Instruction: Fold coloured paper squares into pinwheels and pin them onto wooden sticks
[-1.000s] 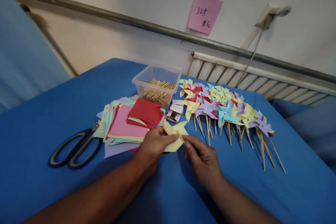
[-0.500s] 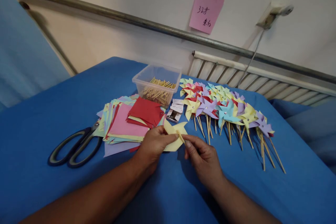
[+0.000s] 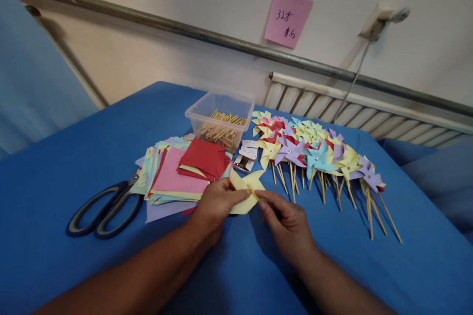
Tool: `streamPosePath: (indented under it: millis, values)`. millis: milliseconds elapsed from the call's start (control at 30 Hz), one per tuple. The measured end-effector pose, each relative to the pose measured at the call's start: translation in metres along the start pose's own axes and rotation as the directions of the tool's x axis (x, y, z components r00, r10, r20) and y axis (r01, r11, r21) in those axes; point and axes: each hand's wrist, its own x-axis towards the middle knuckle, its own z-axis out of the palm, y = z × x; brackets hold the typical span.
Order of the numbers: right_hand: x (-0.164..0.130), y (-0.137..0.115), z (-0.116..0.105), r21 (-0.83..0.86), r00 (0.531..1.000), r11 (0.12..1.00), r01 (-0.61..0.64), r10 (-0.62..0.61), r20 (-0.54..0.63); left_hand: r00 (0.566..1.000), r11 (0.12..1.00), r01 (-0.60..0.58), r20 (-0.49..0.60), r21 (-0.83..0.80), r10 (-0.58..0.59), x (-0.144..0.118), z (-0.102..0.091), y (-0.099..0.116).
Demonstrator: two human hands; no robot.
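Blue cloth covers the table [image 3: 74,157], which is set against a pale wall where a pink note [image 3: 287,17] is stuck above a metal rail. A yellow paper pinwheel [image 3: 244,192] is held just above the cloth at the near centre. The left hand [image 3: 218,203] is closed on its left edge, thumb on top. The right hand [image 3: 286,224] is pinched on a short wooden stick [image 3: 253,192] lying across the pinwheel's middle. Both hands nearly touch. Just behind the left hand a stack of coloured paper squares [image 3: 181,174] is spread, with scissors [image 3: 105,209] to its left. A clear box of sticks [image 3: 220,120] is placed further back. Finished pinwheels [image 3: 318,155] on sticks are laid in a row to the right.
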Motion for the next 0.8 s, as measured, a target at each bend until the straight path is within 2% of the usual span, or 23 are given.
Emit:
streamPosePath:
  millis: [267,633,800]
  values:
    - [-0.0006,-0.0017,-0.0047,-0.090,0.995,0.991,0.102,-0.102,0.003,1.000,1.000,0.004,-0.017,0.010,-0.003,-0.0006,0.0018,0.0017]
    - [-0.0010,0.0021,-0.0027,-0.169,0.987,0.973,0.158,-0.156,0.022,1.000,0.999,-0.003,-0.017,0.045,0.004,-0.0001,0.0008,0.0011]
    - [-0.0021,0.0003,-0.0037,-0.213,0.980,0.958,0.194,-0.199,-0.003,1.000,1.000,0.008,-0.014,0.021,-0.007,-0.0008,0.0009,0.0020]
